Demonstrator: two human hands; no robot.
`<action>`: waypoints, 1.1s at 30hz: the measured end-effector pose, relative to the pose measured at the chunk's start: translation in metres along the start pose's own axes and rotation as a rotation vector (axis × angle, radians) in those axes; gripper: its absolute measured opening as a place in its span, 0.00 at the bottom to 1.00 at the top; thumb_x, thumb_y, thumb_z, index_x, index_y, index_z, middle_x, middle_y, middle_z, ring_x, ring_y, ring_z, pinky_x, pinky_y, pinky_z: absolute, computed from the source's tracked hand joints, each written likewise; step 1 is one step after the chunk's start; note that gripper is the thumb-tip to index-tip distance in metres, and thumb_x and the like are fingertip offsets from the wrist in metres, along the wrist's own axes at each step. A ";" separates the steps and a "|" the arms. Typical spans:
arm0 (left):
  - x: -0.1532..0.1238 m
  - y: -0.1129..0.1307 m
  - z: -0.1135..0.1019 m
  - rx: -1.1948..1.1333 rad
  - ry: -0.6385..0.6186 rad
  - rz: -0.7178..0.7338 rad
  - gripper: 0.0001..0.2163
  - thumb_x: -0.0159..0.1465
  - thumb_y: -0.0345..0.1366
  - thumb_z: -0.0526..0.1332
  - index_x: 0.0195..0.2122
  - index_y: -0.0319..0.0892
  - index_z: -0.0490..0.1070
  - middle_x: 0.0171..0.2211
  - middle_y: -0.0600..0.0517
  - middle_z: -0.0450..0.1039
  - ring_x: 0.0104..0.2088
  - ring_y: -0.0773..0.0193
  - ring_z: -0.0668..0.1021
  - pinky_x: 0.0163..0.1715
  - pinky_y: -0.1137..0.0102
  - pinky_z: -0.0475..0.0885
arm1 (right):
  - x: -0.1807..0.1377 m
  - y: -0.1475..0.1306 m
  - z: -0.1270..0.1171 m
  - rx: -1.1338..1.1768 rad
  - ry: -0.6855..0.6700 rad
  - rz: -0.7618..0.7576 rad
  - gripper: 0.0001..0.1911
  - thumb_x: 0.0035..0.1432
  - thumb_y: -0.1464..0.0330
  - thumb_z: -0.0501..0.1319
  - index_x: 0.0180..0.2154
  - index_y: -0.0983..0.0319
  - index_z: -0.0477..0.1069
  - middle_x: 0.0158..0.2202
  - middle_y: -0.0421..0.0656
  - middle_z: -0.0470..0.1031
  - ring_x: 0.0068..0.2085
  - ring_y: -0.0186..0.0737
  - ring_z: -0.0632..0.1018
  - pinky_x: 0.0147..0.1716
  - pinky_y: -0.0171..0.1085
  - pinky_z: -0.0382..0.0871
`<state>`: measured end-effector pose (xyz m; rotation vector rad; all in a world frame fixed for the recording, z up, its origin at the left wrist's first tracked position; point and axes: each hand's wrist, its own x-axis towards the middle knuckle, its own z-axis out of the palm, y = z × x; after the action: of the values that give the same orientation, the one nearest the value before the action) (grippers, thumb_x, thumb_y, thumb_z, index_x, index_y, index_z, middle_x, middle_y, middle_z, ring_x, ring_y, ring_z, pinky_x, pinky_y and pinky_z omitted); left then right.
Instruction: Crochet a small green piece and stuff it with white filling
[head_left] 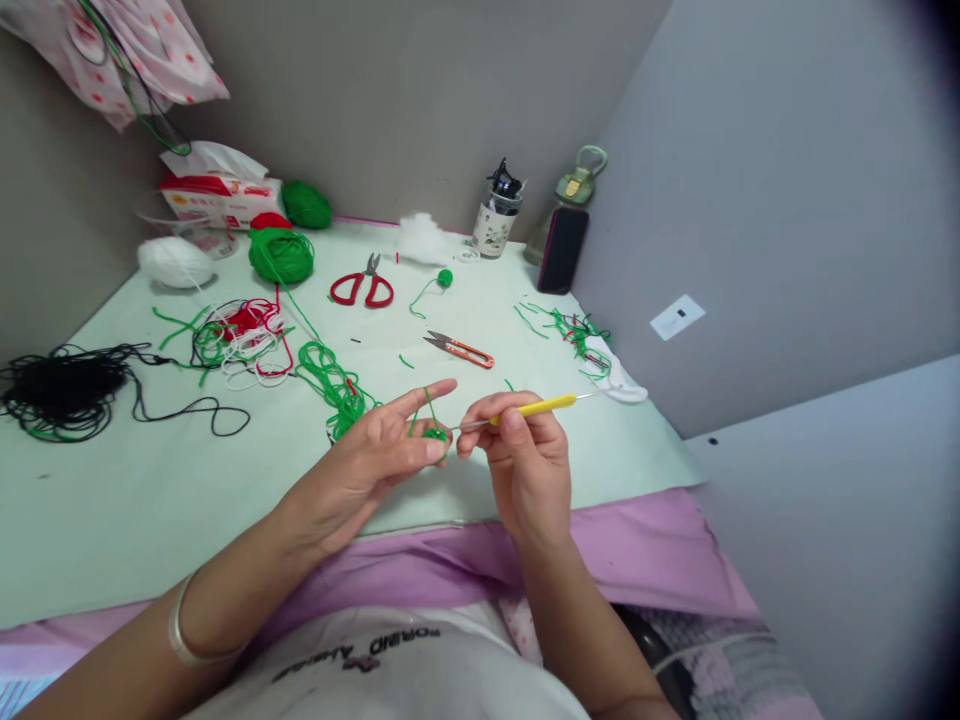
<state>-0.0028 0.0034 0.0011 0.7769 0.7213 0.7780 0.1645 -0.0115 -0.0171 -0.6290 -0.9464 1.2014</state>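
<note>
My left hand pinches a small green crochet piece between thumb and fingers. Its index finger is stretched out, with a strand of green yarn looped over it. In my right hand is a crochet hook with a yellow handle, held like a pen. The hook's metal tip points left and meets the edge of the green piece; whether it sits inside a stitch I cannot tell. Loose green yarn lies tangled just beyond my left hand, running back to a green yarn ball.
Red-handled scissors and orange thread snips lie mid-table. Black yarn, a white yarn ball and a tissue pack occupy the left. Rightward stand a pen cup, a phone and yarn scraps. Grey walls enclose the table.
</note>
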 end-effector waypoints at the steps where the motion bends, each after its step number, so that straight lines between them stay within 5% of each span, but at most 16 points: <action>1: 0.000 0.000 0.000 -0.007 -0.005 -0.008 0.35 0.58 0.37 0.75 0.67 0.46 0.69 0.40 0.52 0.78 0.40 0.64 0.73 0.49 0.68 0.67 | 0.000 0.000 0.000 0.000 0.004 0.007 0.08 0.67 0.62 0.68 0.36 0.58 0.83 0.32 0.39 0.81 0.28 0.31 0.81 0.30 0.31 0.77; 14: 0.001 0.002 -0.004 -0.023 0.008 0.018 0.27 0.55 0.34 0.77 0.58 0.50 0.81 0.34 0.54 0.74 0.38 0.64 0.72 0.43 0.71 0.67 | 0.004 -0.009 -0.005 -0.087 0.065 0.088 0.12 0.63 0.59 0.69 0.32 0.60 0.78 0.28 0.39 0.78 0.24 0.33 0.77 0.27 0.35 0.74; 19: 0.003 -0.008 0.005 0.071 0.138 0.214 0.26 0.57 0.35 0.77 0.57 0.52 0.80 0.35 0.55 0.74 0.38 0.64 0.74 0.43 0.70 0.68 | -0.002 0.001 -0.002 -0.204 0.002 -0.043 0.09 0.67 0.60 0.66 0.38 0.57 0.81 0.35 0.41 0.82 0.34 0.37 0.80 0.34 0.38 0.75; 26: 0.000 -0.011 0.003 0.144 0.160 0.257 0.17 0.64 0.39 0.72 0.55 0.52 0.82 0.39 0.53 0.77 0.41 0.63 0.75 0.46 0.70 0.69 | -0.008 0.009 0.001 -0.326 0.050 -0.136 0.08 0.69 0.64 0.64 0.41 0.56 0.83 0.39 0.42 0.85 0.36 0.37 0.81 0.37 0.39 0.76; 33: 0.000 -0.011 0.003 0.103 0.178 0.261 0.31 0.60 0.34 0.76 0.64 0.55 0.74 0.33 0.57 0.72 0.36 0.66 0.73 0.44 0.71 0.69 | -0.008 0.009 0.001 -0.302 0.049 -0.119 0.08 0.69 0.63 0.64 0.41 0.56 0.82 0.38 0.42 0.84 0.35 0.38 0.81 0.38 0.39 0.77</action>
<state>0.0028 -0.0025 -0.0065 0.9148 0.8338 1.0625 0.1588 -0.0166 -0.0269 -0.8257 -1.1177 0.9412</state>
